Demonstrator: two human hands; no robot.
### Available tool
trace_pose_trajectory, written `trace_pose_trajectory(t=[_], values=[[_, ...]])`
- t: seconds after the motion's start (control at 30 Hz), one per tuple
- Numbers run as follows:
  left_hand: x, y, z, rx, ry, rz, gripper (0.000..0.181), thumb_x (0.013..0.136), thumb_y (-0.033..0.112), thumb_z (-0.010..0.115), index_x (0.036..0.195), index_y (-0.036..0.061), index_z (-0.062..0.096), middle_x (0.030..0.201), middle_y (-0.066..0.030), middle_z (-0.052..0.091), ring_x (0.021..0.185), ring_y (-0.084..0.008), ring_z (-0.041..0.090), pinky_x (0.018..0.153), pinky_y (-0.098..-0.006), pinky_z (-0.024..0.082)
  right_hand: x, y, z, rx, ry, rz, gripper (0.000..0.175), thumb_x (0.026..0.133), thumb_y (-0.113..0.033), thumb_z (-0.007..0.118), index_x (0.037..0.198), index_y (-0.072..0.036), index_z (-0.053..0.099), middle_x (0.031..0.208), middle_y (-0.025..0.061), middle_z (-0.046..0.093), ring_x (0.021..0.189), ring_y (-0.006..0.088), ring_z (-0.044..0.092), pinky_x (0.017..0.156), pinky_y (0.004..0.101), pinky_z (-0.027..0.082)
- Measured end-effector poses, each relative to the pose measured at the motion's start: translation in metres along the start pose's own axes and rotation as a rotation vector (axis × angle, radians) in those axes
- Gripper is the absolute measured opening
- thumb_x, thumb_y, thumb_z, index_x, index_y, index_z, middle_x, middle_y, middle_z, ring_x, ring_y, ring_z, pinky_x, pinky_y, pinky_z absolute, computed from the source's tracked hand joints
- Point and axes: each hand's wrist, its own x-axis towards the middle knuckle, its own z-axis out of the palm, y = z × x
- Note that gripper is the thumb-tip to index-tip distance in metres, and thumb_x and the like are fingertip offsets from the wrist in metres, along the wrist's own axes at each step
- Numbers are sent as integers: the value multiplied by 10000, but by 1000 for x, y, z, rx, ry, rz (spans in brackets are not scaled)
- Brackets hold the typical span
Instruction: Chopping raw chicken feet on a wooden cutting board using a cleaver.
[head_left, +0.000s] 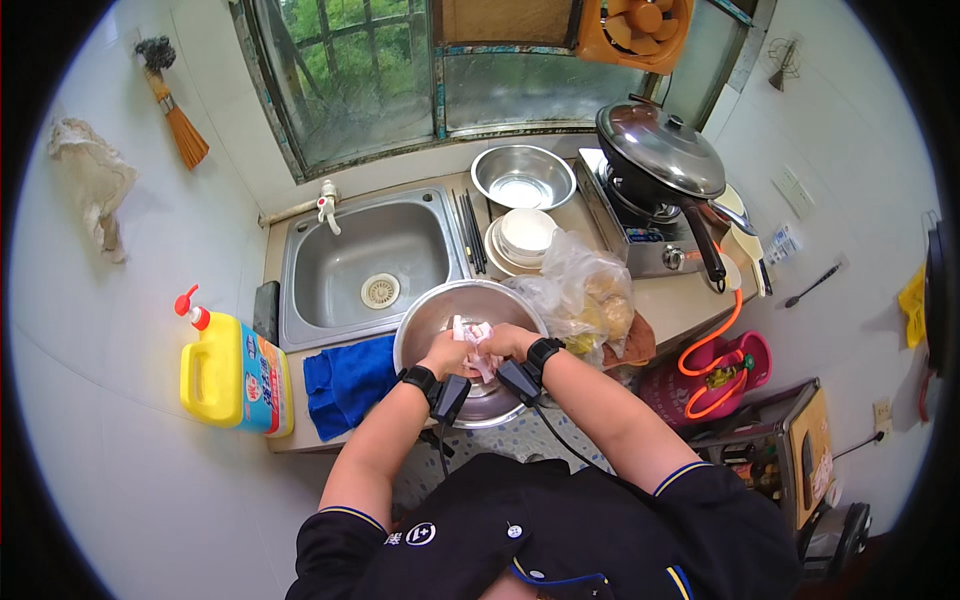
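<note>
A large stainless steel basin (422, 321) stands at the counter's front edge, just right of the sink. Over its middle, my left hand (446, 352) and my right hand (509, 342) come together from either side. Both grip a bunch of pale pink and white strips (482, 366) that look like raw meat. Some strips stick up above the fingers, and others hang below them. My fingertips are partly hidden by the strips. A folded blue cloth (349, 386) lies left of the basin. Clear plastic bags (581, 289) of food touch the right side.
A steel sink (330, 270) is behind left; a yellow detergent jug (225, 375) stands near it. Behind the basin are stacked bowls (525, 232), chopsticks (470, 229) and a steel bowl (484, 174). A lidded wok (660, 154) sits on a gas stove (645, 259), above a pink gas cylinder (667, 382).
</note>
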Motion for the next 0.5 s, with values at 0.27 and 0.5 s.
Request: trace_pose_trajectory(t=[0.27,0.5], values=[[-6,6,12,-129,-65,381,189,711,-73,425,870,-19,513,735,-102,564,625,-207,578,518,-319,470,-62,-44,-5,298,-80,-150,134,714,-171,550,781,-55,545,591,29,528,442,117,481,361,246,348],[1,32,94,123,-209,536,323,764,-50,416,1076,31,400,958,-106,520,824,-202,545,688,-307,472,-124,-3,-62,480,164,-352,146,763,-151,510,883,-72,531,629,14,552,466,83,521,380,216,408]])
